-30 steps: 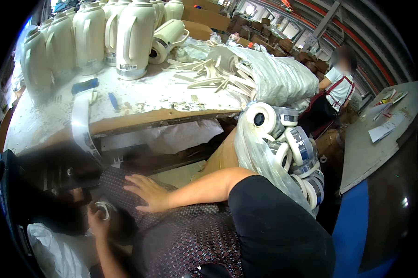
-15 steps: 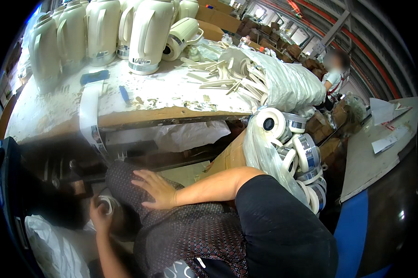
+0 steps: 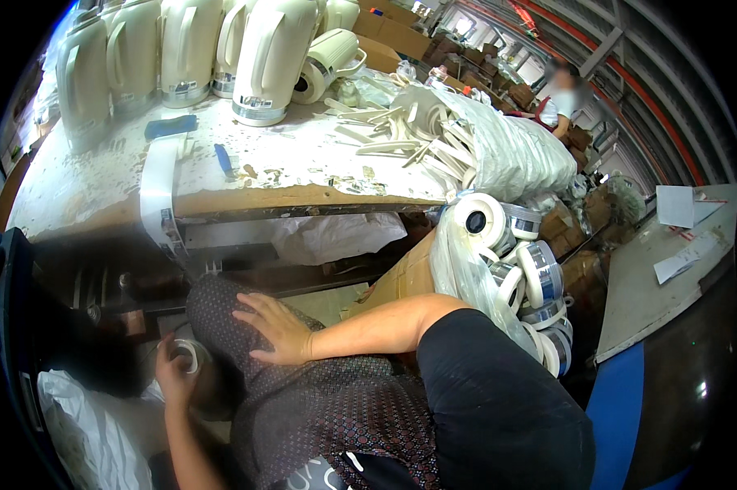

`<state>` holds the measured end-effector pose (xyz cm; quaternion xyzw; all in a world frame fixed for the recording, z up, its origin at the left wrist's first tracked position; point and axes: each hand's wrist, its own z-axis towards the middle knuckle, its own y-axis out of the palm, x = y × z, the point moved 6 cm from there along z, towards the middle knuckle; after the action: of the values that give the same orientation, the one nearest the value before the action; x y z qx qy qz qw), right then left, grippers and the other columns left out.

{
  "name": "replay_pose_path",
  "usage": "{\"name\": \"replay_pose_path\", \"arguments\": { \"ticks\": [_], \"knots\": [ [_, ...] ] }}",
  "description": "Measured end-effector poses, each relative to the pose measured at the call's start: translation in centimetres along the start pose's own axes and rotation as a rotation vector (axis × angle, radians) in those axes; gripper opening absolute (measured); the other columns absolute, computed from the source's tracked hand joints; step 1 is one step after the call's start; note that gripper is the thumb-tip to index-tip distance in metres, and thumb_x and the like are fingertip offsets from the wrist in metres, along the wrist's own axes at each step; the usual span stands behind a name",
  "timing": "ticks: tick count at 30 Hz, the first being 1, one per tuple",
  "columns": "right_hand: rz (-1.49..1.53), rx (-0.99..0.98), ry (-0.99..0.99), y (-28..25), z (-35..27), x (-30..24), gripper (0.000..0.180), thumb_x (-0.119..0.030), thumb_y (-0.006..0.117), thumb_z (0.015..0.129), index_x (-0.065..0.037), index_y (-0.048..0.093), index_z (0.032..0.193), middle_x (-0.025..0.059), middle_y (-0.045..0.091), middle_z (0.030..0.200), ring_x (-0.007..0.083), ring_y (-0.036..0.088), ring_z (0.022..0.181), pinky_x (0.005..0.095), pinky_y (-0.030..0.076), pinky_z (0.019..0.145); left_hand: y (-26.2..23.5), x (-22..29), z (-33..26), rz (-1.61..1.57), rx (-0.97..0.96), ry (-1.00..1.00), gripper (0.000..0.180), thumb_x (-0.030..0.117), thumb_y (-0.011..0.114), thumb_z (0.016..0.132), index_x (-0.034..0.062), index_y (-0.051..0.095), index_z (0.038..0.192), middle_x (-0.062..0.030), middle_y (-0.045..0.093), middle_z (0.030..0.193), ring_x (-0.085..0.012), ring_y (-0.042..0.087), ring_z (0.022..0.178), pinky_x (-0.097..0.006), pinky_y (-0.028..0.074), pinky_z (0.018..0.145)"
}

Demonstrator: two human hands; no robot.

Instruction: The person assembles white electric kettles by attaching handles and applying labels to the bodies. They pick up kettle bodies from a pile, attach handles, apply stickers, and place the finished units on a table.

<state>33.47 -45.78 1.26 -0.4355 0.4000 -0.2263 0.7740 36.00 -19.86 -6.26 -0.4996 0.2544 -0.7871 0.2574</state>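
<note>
Low on the left, my left hand [image 3: 172, 376] curls against a pale ring-shaped piece [image 3: 192, 356], gripping its left side beside my leg. Shadow hides what lies under the ring. My right hand [image 3: 277, 331] lies with fingers spread on the dark patterned cloth [image 3: 221, 314] over my leg and holds nothing. Cream jugs with handles [image 3: 274, 61] stand on the worn white table [image 3: 278, 159] ahead, one of them tipped on its side [image 3: 329, 64]. Loose cream handles [image 3: 401, 135] spill from a white sack [image 3: 519, 151] at the table's right.
White round parts with silvery bands [image 3: 540, 273] fill a bag-lined carton [image 3: 401, 273] to my right. A white strip [image 3: 162, 192] hangs over the table edge near blue pieces [image 3: 171, 126]. White plastic bag [image 3: 91, 433] lies at lower left. Another person [image 3: 560, 106] is farther back.
My view has shifted slightly. Both hands keep nearly the same places, the left still at the ring-shaped piece. The person in the background has moved left and turned.
</note>
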Motion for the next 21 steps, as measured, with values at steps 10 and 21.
{"name": "replay_pose_path", "arguments": {
  "ticks": [10, 21],
  "knots": [
    [0.012, -0.009, 0.016, -0.1, 0.2, 0.2, 0.088, -0.03, 0.077, 0.073, -0.012, 0.032, 0.146, 0.0185, 0.023, 0.154, 0.0429, 0.027, 0.139, 0.0532, 0.027, 0.114, 0.0, 0.6, 0.1, 0.023, -0.097, 0.008, 0.022, 0.013, 0.083, 0.063, -0.0014, 0.067, 0.067, -0.0193, 0.059, 0.131, -0.0372, 0.055, 0.123, -0.041, 0.045, 0.102],
    [0.024, -0.014, 0.006, 0.0, 0.4, 0.5, 0.087, -0.031, 0.075, 0.075, -0.011, 0.032, 0.147, 0.0181, 0.024, 0.154, 0.0425, 0.027, 0.14, 0.0525, 0.026, 0.115, 0.1, 1.0, 0.1, -0.026, -0.124, 0.0, 0.027, 0.007, 0.083, 0.059, -0.0014, 0.057, 0.056, -0.0223, 0.056, 0.132, -0.0393, 0.053, 0.126, -0.041, 0.045, 0.102]
  ]
}}
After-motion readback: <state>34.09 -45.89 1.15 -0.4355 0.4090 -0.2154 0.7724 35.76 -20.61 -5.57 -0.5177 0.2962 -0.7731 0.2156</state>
